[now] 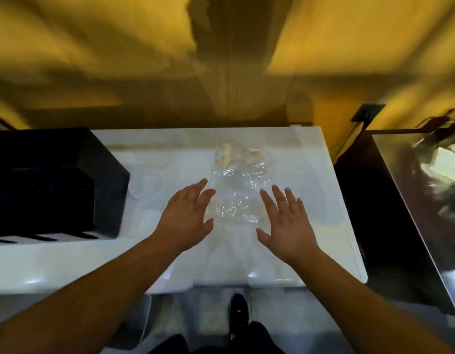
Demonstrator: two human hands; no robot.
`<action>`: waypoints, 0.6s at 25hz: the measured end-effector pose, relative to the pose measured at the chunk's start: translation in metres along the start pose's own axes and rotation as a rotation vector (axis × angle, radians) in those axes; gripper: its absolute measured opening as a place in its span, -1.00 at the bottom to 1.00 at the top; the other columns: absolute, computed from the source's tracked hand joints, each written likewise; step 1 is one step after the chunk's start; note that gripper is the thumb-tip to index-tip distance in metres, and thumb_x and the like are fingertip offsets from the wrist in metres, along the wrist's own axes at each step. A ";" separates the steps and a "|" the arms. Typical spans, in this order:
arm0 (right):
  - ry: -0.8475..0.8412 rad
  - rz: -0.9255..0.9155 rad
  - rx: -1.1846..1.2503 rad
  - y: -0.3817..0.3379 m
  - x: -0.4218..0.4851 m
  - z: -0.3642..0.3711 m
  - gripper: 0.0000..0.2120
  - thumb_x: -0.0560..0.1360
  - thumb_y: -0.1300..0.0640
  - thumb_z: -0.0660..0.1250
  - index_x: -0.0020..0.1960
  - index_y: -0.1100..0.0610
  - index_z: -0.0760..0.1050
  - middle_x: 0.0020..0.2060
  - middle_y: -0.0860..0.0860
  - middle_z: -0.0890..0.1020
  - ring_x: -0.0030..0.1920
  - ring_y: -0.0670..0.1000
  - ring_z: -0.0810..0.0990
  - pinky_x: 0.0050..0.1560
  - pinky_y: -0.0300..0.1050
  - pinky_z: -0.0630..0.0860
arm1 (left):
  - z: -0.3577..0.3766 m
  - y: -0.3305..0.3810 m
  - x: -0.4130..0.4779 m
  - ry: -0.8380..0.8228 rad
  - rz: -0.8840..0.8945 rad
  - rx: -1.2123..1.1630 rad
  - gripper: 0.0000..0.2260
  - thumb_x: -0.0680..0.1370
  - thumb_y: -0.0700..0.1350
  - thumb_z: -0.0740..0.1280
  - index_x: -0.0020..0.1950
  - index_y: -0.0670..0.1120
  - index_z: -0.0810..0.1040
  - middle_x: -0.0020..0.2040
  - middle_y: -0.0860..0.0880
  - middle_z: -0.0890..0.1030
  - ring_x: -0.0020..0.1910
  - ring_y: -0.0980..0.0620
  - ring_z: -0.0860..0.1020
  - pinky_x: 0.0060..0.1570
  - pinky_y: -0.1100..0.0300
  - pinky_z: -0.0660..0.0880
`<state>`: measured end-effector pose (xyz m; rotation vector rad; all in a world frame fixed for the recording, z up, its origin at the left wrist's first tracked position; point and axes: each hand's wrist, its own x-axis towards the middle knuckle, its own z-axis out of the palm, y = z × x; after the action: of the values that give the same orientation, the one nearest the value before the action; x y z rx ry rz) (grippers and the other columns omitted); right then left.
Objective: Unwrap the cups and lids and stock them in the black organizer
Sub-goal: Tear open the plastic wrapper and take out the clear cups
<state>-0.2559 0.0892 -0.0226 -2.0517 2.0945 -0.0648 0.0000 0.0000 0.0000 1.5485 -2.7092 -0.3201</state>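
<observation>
A crinkled clear plastic-wrapped bundle lies in the middle of the white table; its contents are too blurred to make out. My left hand hovers just left of it, fingers spread, holding nothing. On the bundle's right, my right hand is open too, palm down. The black organizer stands on the table's left side. Faint round shapes, possibly clear lids, lie between the organizer and my left hand.
A dark counter with a shiny steel top stands to the right of the table, across a narrow dark gap. Yellow walls rise behind the table. My black shoes show below the table's front edge. The whole view is motion-blurred.
</observation>
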 end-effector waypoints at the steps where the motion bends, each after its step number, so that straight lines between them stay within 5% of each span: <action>1: -0.011 0.005 0.012 0.005 -0.001 0.001 -0.10 0.57 -0.22 0.34 0.71 0.00 -0.06 0.70 0.15 0.00 0.67 0.30 -0.05 0.63 0.32 -0.01 | 0.002 0.000 0.000 -0.017 -0.005 -0.005 -0.36 0.51 0.13 0.46 0.56 0.00 0.40 0.64 -0.12 0.30 0.52 -0.20 0.40 0.45 -0.17 0.39; 6: -0.042 0.009 0.021 0.009 0.003 0.015 -0.05 0.55 -0.24 0.36 0.70 -0.06 -0.16 0.71 0.13 -0.04 0.67 0.30 -0.05 0.62 0.28 0.01 | 0.012 -0.004 0.002 -0.053 0.016 0.030 -0.33 0.50 0.11 0.47 0.57 -0.03 0.40 0.66 -0.14 0.28 0.53 -0.23 0.38 0.47 -0.18 0.36; 9: -0.077 0.041 0.021 0.001 0.012 0.024 0.02 0.54 -0.25 0.39 0.69 -0.12 -0.27 0.71 0.13 -0.08 0.66 0.33 0.00 0.61 0.25 0.11 | 0.020 -0.010 0.011 -0.147 0.034 0.086 -0.27 0.55 0.19 0.39 0.65 0.04 0.22 0.72 -0.08 0.08 0.62 -0.20 0.21 0.55 -0.15 0.24; 15: -0.063 0.119 -0.057 -0.014 0.030 0.031 0.01 0.53 -0.13 0.44 0.71 -0.05 -0.17 0.70 0.19 0.03 0.46 0.36 0.40 0.41 0.19 0.47 | 0.034 -0.025 0.031 -0.198 0.078 0.077 -0.25 0.56 0.18 0.36 0.67 0.06 0.11 0.73 -0.04 -0.05 0.47 -0.16 0.37 0.35 -0.05 0.42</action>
<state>-0.2366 0.0624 -0.0534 -1.9282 2.1990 0.0778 0.0017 -0.0322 -0.0407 1.4990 -2.9558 -0.3924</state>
